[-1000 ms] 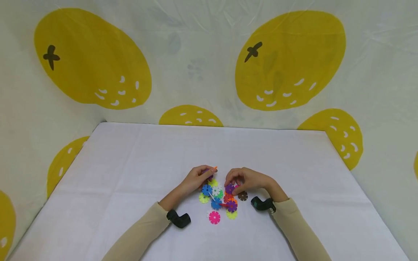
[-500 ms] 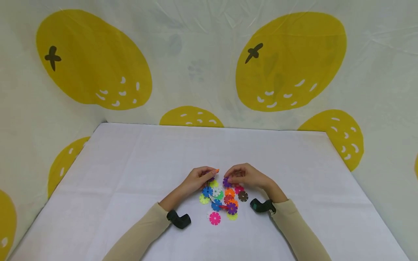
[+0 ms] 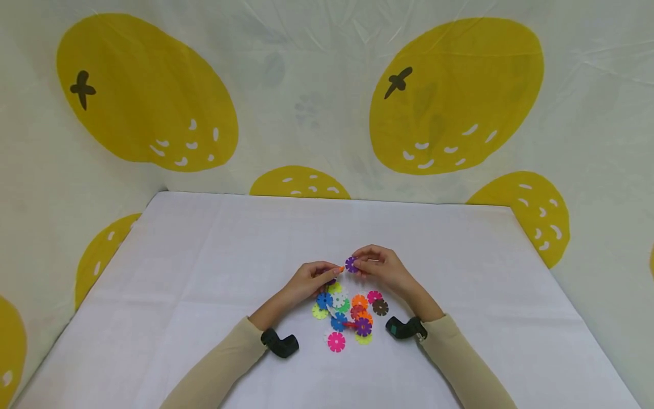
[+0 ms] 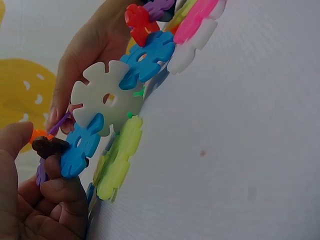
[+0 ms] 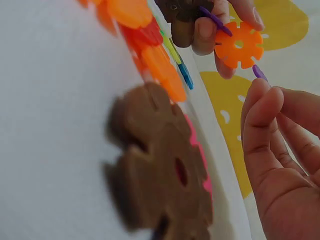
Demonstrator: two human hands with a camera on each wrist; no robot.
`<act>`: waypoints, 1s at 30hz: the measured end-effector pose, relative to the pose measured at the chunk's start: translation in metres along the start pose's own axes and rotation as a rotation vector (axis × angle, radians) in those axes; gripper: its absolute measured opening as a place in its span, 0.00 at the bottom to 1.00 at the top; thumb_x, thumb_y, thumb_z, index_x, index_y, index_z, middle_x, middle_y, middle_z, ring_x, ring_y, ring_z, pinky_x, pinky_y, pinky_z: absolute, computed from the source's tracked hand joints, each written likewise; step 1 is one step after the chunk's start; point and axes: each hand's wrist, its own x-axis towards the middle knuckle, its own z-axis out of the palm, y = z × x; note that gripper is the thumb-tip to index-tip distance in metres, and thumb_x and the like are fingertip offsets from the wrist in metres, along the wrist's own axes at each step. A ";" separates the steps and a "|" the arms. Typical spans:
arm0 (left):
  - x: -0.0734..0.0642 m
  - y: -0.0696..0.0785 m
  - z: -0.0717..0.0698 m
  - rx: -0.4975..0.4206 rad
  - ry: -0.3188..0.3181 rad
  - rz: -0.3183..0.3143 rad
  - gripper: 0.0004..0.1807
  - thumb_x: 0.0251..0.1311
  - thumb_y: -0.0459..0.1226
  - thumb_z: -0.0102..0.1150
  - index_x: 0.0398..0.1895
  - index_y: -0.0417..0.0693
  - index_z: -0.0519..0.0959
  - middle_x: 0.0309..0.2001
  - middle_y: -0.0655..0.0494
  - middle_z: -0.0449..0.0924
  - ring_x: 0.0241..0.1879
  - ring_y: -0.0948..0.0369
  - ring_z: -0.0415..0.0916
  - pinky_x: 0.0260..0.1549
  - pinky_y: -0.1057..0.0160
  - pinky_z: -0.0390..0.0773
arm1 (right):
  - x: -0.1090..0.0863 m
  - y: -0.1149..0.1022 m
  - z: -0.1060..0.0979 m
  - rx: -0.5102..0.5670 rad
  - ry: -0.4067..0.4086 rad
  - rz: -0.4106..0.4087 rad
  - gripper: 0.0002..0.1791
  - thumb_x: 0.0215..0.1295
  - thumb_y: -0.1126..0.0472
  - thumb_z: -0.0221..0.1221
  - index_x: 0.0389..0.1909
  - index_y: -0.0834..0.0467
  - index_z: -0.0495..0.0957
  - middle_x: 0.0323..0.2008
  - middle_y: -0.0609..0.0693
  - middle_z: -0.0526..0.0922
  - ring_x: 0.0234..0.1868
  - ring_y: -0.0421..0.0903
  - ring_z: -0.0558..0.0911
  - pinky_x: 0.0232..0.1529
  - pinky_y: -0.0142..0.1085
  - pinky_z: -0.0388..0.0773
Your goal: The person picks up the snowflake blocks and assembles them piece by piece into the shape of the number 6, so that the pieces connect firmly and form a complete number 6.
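Observation:
My left hand (image 3: 310, 277) grips a small joined group of plastic snowflake discs above the far left of the pile. An orange disc (image 5: 225, 49), a brown disc (image 5: 182, 17) and a purple disc (image 4: 41, 172) show in that group. Between thumb and fingertips, my right hand (image 3: 384, 271) pinches a single purple snowflake disc (image 3: 349, 264). Seen in the right wrist view, this disc is edge-on, right by the orange disc's notched rim. Both hands are close together, and the left fingers partly hide the group.
Loose snowflake discs lie on the white tabletop (image 3: 245, 238) below the hands, including a blue disc (image 3: 322, 301), a pink disc (image 3: 336, 346) and a brown disc (image 3: 380, 312). Black wrist cameras (image 3: 280, 344) sit on both wrists. A fruit-patterned cloth (image 3: 317, 85) hangs behind.
My right hand has lifted the purple disc off the pile and moved it away from me, up beside the orange disc. The left hand has stayed nearly in place with its group.

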 end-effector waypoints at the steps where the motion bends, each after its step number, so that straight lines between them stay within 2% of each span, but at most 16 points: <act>1: 0.000 0.000 0.000 0.002 -0.003 0.001 0.18 0.69 0.44 0.56 0.53 0.40 0.80 0.28 0.55 0.75 0.19 0.64 0.64 0.17 0.71 0.65 | 0.000 -0.001 0.001 0.007 -0.002 -0.002 0.15 0.67 0.65 0.60 0.51 0.70 0.75 0.40 0.54 0.84 0.33 0.43 0.83 0.38 0.32 0.81; 7: 0.000 0.000 0.000 -0.003 -0.006 0.005 0.19 0.69 0.45 0.56 0.53 0.39 0.80 0.27 0.56 0.75 0.18 0.64 0.64 0.17 0.70 0.65 | -0.002 -0.001 0.003 -0.013 -0.022 -0.011 0.16 0.67 0.64 0.61 0.51 0.71 0.77 0.40 0.53 0.84 0.32 0.42 0.82 0.37 0.31 0.81; 13: -0.001 0.000 0.000 0.000 -0.008 0.013 0.20 0.68 0.45 0.57 0.53 0.39 0.80 0.27 0.58 0.76 0.19 0.65 0.64 0.18 0.71 0.66 | -0.003 -0.003 0.006 0.013 0.025 -0.006 0.16 0.67 0.64 0.61 0.51 0.69 0.78 0.40 0.51 0.84 0.30 0.42 0.81 0.36 0.30 0.81; 17: 0.000 -0.001 0.000 0.011 -0.016 0.022 0.20 0.68 0.44 0.57 0.53 0.37 0.80 0.26 0.58 0.76 0.18 0.65 0.64 0.18 0.71 0.66 | -0.003 -0.002 0.008 0.026 0.027 -0.012 0.16 0.66 0.66 0.61 0.50 0.72 0.77 0.39 0.53 0.84 0.29 0.41 0.82 0.36 0.30 0.81; 25: -0.001 0.000 -0.001 0.052 -0.039 0.027 0.21 0.69 0.45 0.56 0.53 0.37 0.81 0.30 0.56 0.79 0.26 0.64 0.70 0.26 0.71 0.72 | -0.003 -0.001 0.012 0.016 0.069 -0.034 0.14 0.64 0.65 0.63 0.46 0.70 0.79 0.34 0.50 0.86 0.28 0.41 0.81 0.34 0.30 0.81; 30: -0.001 0.000 -0.001 0.075 -0.054 0.040 0.20 0.69 0.45 0.56 0.52 0.38 0.81 0.29 0.56 0.78 0.26 0.64 0.70 0.26 0.71 0.71 | -0.003 0.002 0.013 -0.012 0.084 -0.025 0.13 0.63 0.64 0.64 0.45 0.69 0.81 0.34 0.49 0.86 0.28 0.42 0.81 0.35 0.30 0.81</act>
